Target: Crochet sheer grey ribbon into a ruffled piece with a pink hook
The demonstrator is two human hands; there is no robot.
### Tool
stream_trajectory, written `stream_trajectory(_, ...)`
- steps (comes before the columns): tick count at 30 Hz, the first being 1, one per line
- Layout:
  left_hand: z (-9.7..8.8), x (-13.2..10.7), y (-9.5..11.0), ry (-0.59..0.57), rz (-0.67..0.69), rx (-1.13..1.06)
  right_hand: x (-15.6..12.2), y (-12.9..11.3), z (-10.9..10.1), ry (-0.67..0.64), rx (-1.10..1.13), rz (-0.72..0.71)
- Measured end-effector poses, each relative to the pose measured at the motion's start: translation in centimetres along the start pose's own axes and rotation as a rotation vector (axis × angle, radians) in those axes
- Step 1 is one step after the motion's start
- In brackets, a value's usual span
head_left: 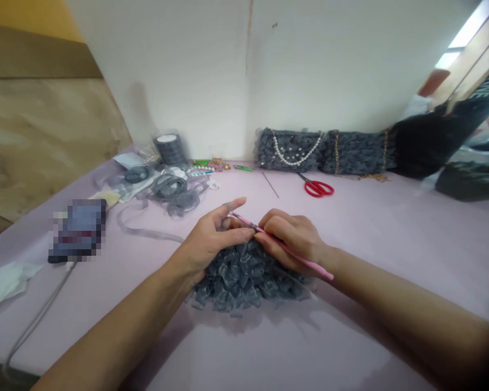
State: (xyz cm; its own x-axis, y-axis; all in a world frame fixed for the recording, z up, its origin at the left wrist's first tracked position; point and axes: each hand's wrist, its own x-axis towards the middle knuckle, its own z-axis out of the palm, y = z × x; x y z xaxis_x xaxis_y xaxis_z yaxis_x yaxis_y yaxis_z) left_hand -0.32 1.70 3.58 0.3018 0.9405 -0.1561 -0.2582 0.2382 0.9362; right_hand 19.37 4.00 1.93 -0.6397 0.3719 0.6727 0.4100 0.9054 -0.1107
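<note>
A pink crochet hook (293,251) slants across my right hand (293,236), whose fingers are closed around it. Its tip reaches toward the raised index finger of my left hand (215,231), where grey ribbon appears looped round the finger. My left thumb and fingers pinch the top edge of a grey ruffled ribbon crochet piece (244,271), which hangs below both hands above the table. From the left, a strand of grey ribbon (155,234) runs behind my left wrist. The stitches at the hook's tip are too small to make out.
Loose grey ribbon (173,187) lies beside a ribbon spool (169,149) at back left. Red-handled scissors (320,188) and a thin needle-like rod (271,185) lie ahead. Two grey ruffled bags (289,157) lean against the wall. A phone (79,228) with a cable (41,315) rests left.
</note>
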Motion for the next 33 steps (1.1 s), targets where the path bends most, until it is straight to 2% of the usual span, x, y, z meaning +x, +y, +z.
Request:
stream_trajectory(5, -1.4, 0.1, 1.1, -0.051, -0.032, 0.146, 0.8, -0.2, -1.3, -0.099, 0.187, -0.002)
stream_trajectory(10, -2.8, 0.3, 1.7, -0.127, -0.075, 0.202, 1.3, -0.3, -2.5, -0.163, 0.362, 0.045)
stream_trajectory(17, -4.0, 0.6, 1.9, -0.290, -0.159, 0.157, 1.7, -0.5, -3.5, -0.260, 0.481, 0.201)
stream_trajectory(23, -4.8, 0.6, 2.0, -0.325, -0.194, 0.141, 2.0, -0.3, -4.1, -0.301, 0.691, 0.350)
stream_trajectory(26, -4.4, 0.3, 2.0, -0.319, -0.186, 0.195, 1.8, -0.2, -3.6, -0.276, 0.825, 0.422)
stream_trajectory(29, -3.0, 0.2, 1.4, -0.271, -0.170, 0.213, 1.3, -0.6, -1.8, -0.155, 0.918, 0.471)
stream_trajectory(31, -1.8, 0.2, 0.6, -0.212, -0.120, 0.190, 1.1, -1.0, -0.4, -0.015, 0.824, 0.492)
stream_trajectory(33, -0.8, 0.3, -0.2, -0.157, -0.050, 0.212, 0.9, -1.3, 0.5, 0.091, 0.639, 0.419)
